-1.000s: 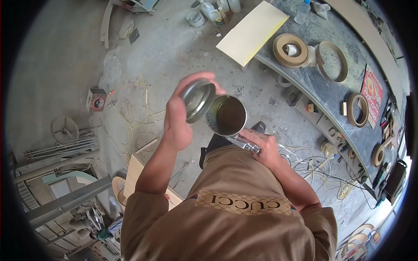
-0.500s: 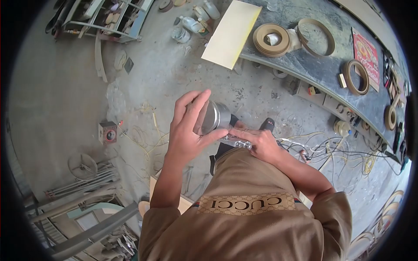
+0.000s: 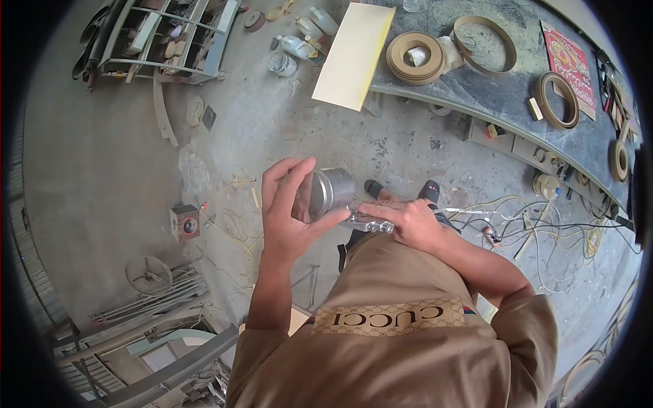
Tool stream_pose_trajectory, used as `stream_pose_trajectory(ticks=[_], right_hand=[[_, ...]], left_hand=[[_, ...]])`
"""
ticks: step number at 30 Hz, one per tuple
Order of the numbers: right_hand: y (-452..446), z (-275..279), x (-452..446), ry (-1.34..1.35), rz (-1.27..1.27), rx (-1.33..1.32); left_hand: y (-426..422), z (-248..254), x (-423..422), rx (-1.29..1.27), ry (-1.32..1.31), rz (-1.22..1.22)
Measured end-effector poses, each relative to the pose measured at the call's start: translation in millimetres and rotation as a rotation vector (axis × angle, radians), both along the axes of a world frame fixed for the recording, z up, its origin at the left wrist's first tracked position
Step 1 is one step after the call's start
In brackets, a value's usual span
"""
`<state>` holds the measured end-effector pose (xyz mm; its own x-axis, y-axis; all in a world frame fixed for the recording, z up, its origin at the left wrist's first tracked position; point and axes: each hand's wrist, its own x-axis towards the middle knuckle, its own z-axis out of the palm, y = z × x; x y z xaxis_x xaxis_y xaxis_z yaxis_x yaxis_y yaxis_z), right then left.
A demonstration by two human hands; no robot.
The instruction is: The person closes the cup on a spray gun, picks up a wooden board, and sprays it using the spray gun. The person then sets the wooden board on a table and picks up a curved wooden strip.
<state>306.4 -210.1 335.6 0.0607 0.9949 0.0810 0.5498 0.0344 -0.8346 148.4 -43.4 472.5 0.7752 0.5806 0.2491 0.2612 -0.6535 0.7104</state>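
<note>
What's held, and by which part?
Metal cup, by its lid, in the left hand; right hand holds the metal fitting beside it, along its far edge.

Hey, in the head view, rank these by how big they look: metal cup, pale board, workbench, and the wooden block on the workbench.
1. Workbench
2. Pale board
3. Metal cup, perhaps flattered by nearness to the camera
4. Wooden block

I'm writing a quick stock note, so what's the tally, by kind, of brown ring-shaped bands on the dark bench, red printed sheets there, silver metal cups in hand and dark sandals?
Brown ring-shaped bands: 4
Red printed sheet: 1
Silver cylindrical metal cup, left hand on it: 1
Dark sandals: 2
Total: 8
</note>
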Motion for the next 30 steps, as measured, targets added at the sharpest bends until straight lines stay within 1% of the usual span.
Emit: stream_pose_trajectory(ticks=[4,6,10,13,16,18,19,21,22,23,24,26,27,29,30], right_hand=[[-1.5,3.4,1.1,-0.049,0.0,-0.037],[-3.0,4.5,0.4,-0.059,0.003,-0.044],[-5.0,2.4,1.4,-0.033,0.024,-0.032],[-4.7,4.4,2.0,-0.02,0.046,-0.022],[-3.9,7.3,2.9,-0.014,0.066,-0.049],[-5.3,7.0,3.4,-0.012,0.082,-0.059],[-8.2,5.8,3.5,0.019,0.056,-0.069],[-3.6,1.3,4.2,0.033,0.024,-0.049],[-4.9,-2.9,3.0,0.026,0.015,-0.028],[0.9,1.2,3.4,0.082,-0.008,0.056],[3.9,7.2,3.5,0.148,-0.028,0.129],[5.3,5.4,6.2,0.186,0.009,0.084],[3.9,-1.8,8.4,0.168,0.08,0.109],[3.2,-23.2,11.3,0.122,0.036,0.163],[1.7,-31.6,16.9,0.102,0.075,0.177]], left_hand=[[-2.8,1.7,0.5,-0.024,0.033,0.028],[-2.4,4.0,0.2,0.008,0.113,0.003],[-4.4,1.3,1.3,-0.017,0.092,-0.008],[-4.9,-2.9,-1.6,0.03,0.079,0.011],[-2.4,-6.3,-5.8,-0.023,0.109,0.047],[1.8,-10.7,-5.9,0.037,0.078,0.0],[3.0,-15.8,-3.6,0.039,0.072,0.019],[6.3,-23.0,-1.9,0.241,-0.021,-0.028],[1.3,-28.9,-4.5,0.142,-0.126,0.032],[-4.3,-37.3,-3.1,0.056,-0.238,0.099],[-10.8,-43.2,2.2,-0.162,-0.414,0.162],[-16.5,-48.0,5.3,-0.187,-0.517,0.213],[-19.7,-53.1,6.2,-0.142,-0.547,0.269],[-25.6,-63.3,7.0,-0.161,-0.483,0.315],[-28.7,-65.9,10.0,-0.139,-0.511,0.345]])
